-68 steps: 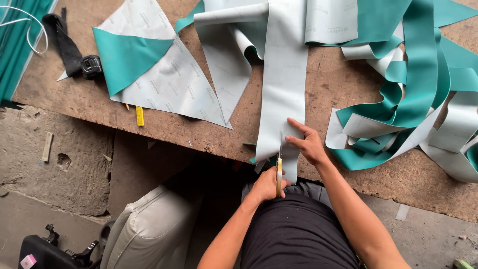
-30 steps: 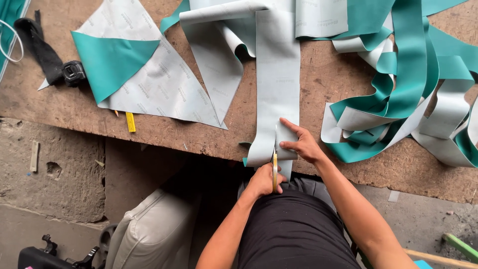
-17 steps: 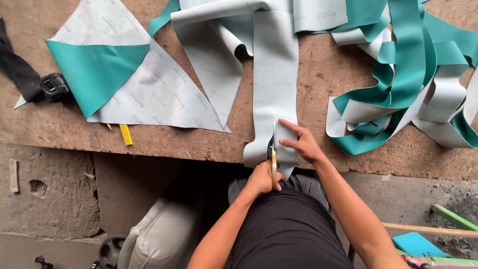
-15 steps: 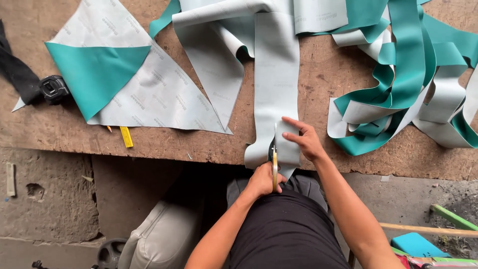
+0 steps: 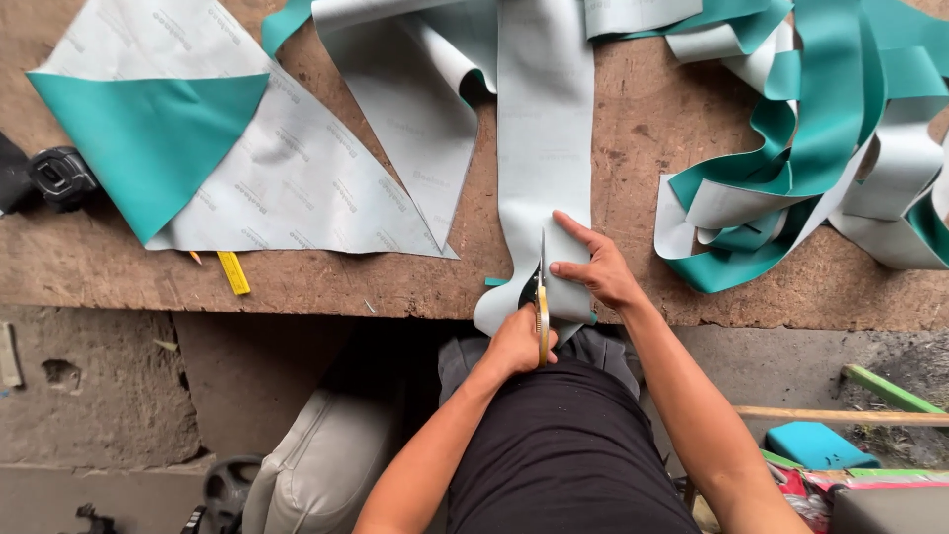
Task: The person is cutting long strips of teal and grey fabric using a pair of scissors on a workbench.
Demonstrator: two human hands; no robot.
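A left hand (image 5: 519, 341) grips scissors (image 5: 540, 297) cutting a smooth grey strip (image 5: 544, 148) on the rough wooden bench (image 5: 643, 119); right hand (image 5: 598, 272) fingers spread, pressing it flat beside curled teal offcuts (image 5: 791, 148).

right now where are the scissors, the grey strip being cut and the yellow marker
scissors (image 5: 541, 287), head view, on the blades.
grey strip (image 5: 546, 129), head view, middle of its flat length.
yellow marker (image 5: 234, 273), head view, on its body by the table edge.

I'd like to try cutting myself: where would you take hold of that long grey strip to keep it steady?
Probably press the grey strip flat on the wooden table just right of the cut line, coming from the right side, as the right hand does. The strip lies flat lengthwise and its near end droops over the edge, where the left hand works the scissors.
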